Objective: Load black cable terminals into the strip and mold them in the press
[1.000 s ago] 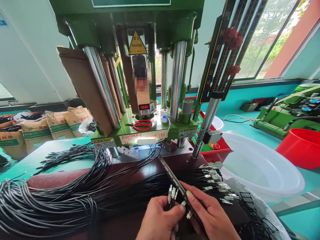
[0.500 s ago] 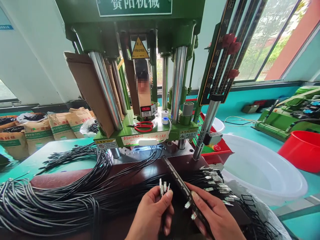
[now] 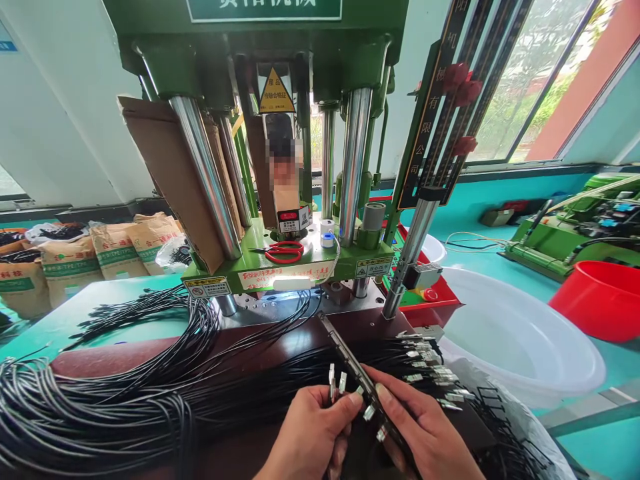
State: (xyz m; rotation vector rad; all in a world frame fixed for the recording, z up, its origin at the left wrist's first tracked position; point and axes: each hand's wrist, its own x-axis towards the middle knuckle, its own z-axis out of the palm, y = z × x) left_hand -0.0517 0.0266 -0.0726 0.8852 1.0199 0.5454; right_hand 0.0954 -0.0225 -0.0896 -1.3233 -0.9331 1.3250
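Note:
My left hand [image 3: 323, 423] is closed around several black cables, whose silvery metal plug ends [image 3: 343, 381] poke up above the fingers. Its thumb and forefinger pinch one plug [image 3: 359, 391] right beside a long dark metal bar [image 3: 343, 347] with slots along it; whether that plug sits in a slot I cannot tell. My right hand [image 3: 417, 417] grips the lower part of this bar, which slants up and left. Two more plugs [image 3: 369, 413] stick out from the bar's left side between my hands.
A thick bundle of black cables [image 3: 125, 413] covers the table's left, with more plug ends [image 3: 435, 370] at right. Behind stands a green press [image 3: 250, 60] with red-handled scissors [image 3: 284, 251] on its plate. A white tub [image 3: 560, 373] and red bucket [image 3: 600, 307] are right.
My left hand has moved right, bringing one pinched plug up to the bar. My right hand keeps its grip on the bar. The view has shifted slightly.

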